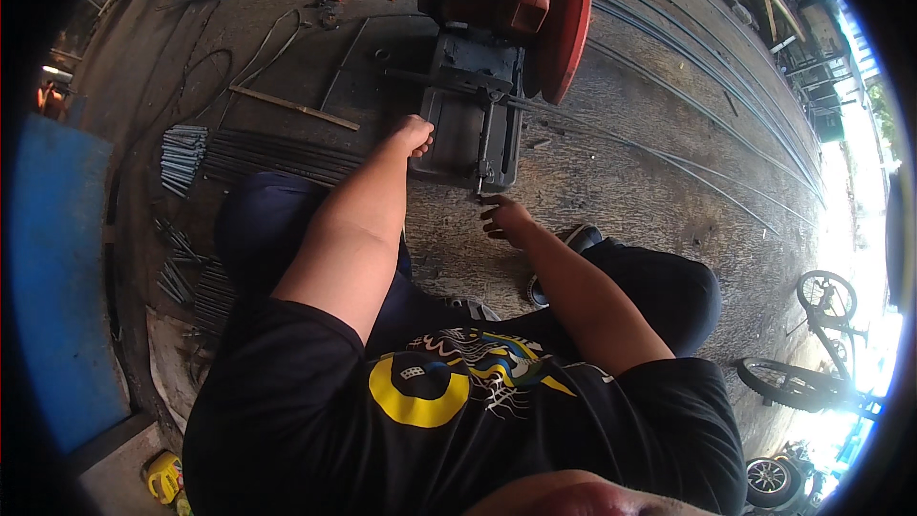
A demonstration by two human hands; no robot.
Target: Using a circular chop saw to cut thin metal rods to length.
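Note:
A red cut-off saw (524, 0) with a large red round guard (569, 27) stands on the floor in front of me. Its dark metal base (449, 139) reaches toward me, with a clamp screw (485, 139) running along it. Beside the base's left edge, my left hand (415, 136) is closed; whatever its fingers may hold is hidden. My right hand (506, 220) is just off the near end of the screw, fingers apart and nothing visible in them. Thin metal rods (611, 134) extend rightward from the saw's clamp.
Long rods (707, 57) lie across the floor at the far right. Left of me are a bundle of short bright rods (184, 158), dark rods (277, 158) and a wooden strip (296, 108). A blue panel (62, 277) stands far left; a bicycle (821, 344) is at the right.

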